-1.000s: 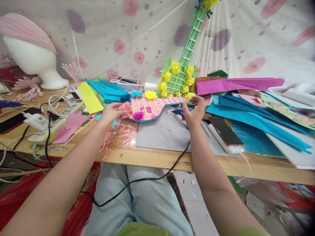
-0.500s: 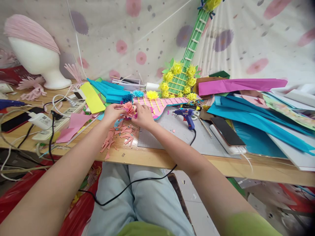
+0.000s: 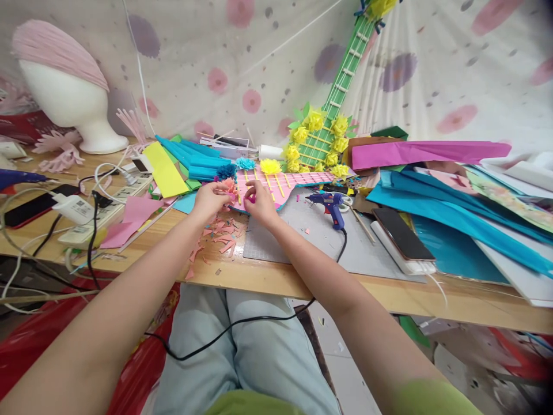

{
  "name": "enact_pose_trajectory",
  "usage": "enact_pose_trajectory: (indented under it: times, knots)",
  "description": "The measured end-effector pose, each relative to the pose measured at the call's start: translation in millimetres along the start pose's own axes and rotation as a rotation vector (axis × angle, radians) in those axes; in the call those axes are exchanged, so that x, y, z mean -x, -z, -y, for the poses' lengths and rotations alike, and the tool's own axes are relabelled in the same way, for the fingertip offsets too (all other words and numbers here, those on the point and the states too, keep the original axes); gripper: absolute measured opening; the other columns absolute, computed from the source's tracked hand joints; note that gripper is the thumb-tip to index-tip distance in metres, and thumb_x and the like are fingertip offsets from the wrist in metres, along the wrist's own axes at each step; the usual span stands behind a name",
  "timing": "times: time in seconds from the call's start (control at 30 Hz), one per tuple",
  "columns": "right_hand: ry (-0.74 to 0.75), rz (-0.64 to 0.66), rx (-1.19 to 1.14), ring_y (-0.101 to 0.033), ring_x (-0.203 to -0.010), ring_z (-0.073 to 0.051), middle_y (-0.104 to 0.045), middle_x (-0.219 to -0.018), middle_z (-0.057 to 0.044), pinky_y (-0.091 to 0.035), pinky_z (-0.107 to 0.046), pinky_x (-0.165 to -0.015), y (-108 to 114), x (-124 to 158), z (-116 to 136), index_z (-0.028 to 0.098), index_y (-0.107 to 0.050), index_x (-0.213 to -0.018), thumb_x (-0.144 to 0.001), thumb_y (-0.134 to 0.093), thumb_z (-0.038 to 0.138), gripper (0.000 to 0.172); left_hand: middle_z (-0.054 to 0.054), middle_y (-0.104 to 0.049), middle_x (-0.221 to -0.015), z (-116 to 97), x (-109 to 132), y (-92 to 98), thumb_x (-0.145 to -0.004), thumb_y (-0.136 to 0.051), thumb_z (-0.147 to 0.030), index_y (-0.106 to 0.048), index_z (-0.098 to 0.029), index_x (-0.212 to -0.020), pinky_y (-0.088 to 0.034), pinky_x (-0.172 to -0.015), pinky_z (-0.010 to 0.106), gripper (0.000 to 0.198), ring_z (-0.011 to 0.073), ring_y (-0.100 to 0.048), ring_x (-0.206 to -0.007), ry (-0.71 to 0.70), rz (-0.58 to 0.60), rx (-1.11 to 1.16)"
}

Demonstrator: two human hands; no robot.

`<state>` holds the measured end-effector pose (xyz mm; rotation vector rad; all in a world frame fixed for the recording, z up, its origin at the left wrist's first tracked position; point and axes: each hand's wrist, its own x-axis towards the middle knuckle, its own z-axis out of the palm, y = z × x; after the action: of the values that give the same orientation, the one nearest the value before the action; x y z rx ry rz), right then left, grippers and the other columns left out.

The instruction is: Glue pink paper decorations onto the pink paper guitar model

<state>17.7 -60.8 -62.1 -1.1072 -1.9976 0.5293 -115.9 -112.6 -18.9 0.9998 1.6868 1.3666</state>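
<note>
My left hand (image 3: 211, 202) has its fingers closed on the coral paper flower (image 3: 228, 185) at the left end of a pink paper guitar (image 3: 283, 196). My right hand (image 3: 260, 206) hovers over the guitar body, fingers curled but apart, with a magenta patch at the thumb tip. Blue paper flowers (image 3: 245, 164) and a yellow paper flower (image 3: 270, 166) sit along the guitar's far edge, beside yellow strips. Coral paper scraps (image 3: 222, 235) lie in front of my left hand. To the right, a blue glue gun (image 3: 330, 206) rests on the grey cutting mat (image 3: 298, 239).
Behind stands a green paper guitar (image 3: 341, 86) with yellow flowers. At left are a power strip (image 3: 108, 210), tangled cables and a white foam head (image 3: 64, 95). Blue paper (image 3: 453, 202) and a phone (image 3: 401, 233) lie at right. A black cord (image 3: 242, 318) crosses my lap.
My right hand has drawn back from the coral flower to the right, over the guitar body. My left hand stays at the flower. The view has shifted slightly.
</note>
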Motion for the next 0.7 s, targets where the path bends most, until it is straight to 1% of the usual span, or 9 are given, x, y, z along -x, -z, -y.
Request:
enact_pose_trajectory:
  times: [0.1, 0.23, 0.33, 0.47, 0.7]
  knots:
    - [0.047, 0.031, -0.104, -0.055, -0.093, -0.021, -0.068, -0.088, -0.001, -0.042, -0.035, -0.083, 1.8, 0.7, -7.3, 0.023, -0.049, -0.108, -0.070, -0.048, 0.006, 0.042, -0.001, -0.062, -0.066, 5.0, -0.5, -7.3, -0.057, -0.070, -0.007, -0.062, -0.013, -0.081, -0.050, -0.050, 0.023, 0.025, 0.0109, -0.058, -0.055, -0.023, 0.025, -0.025]
    - [0.028, 0.043, -0.181, -0.057, -0.087, -0.018, -0.067, -0.088, 0.000, -0.044, -0.035, -0.080, -2.6, 1.1, -14.6, 0.023, -0.049, -0.109, -0.070, -0.048, 0.008, 0.042, 0.003, -0.067, -0.075, 10.7, -1.6, -13.6, -0.060, -0.066, -0.009, -0.066, -0.012, -0.089, -0.050, -0.049, 0.023, 0.029, 0.0126, -0.060, -0.058, -0.031, 0.043, -0.130]
    - [0.015, 0.025, -0.195, -0.058, -0.086, -0.018, -0.066, -0.086, 0.000, -0.045, -0.035, -0.079, -5.5, 1.5, -17.4, 0.023, -0.049, -0.108, -0.070, -0.049, 0.010, 0.041, 0.005, -0.070, -0.084, 12.1, -1.3, -17.0, -0.061, -0.064, -0.010, -0.068, -0.012, -0.096, -0.049, -0.047, 0.023, 0.036, 0.0125, -0.060, -0.054, -0.024, 0.049, -0.260]
    - [0.006, 0.007, -0.182, -0.058, -0.086, -0.019, -0.066, -0.084, -0.001, -0.045, -0.036, -0.078, -4.7, 3.0, -17.2, 0.023, -0.050, -0.106, -0.070, -0.050, 0.012, 0.037, 0.005, -0.071, -0.085, 9.6, 0.2, -20.8, -0.061, -0.063, -0.011, -0.067, -0.014, -0.106, -0.049, -0.046, 0.024, 0.046, 0.0128, -0.060, -0.049, -0.034, 0.057, -0.428]
    - [-0.014, -0.006, -0.150, -0.056, -0.093, -0.021, -0.067, -0.085, -0.001, -0.044, -0.039, -0.083, -1.0, 5.4, -14.5, 0.024, -0.051, -0.105, -0.070, -0.052, 0.012, 0.037, 0.009, -0.070, -0.102, 3.0, 1.6, -24.1, -0.062, -0.065, -0.012, -0.063, -0.016, -0.117, -0.049, -0.045, 0.026, 0.056, 0.0146, -0.061, -0.047, -0.033, 0.046, -0.571]
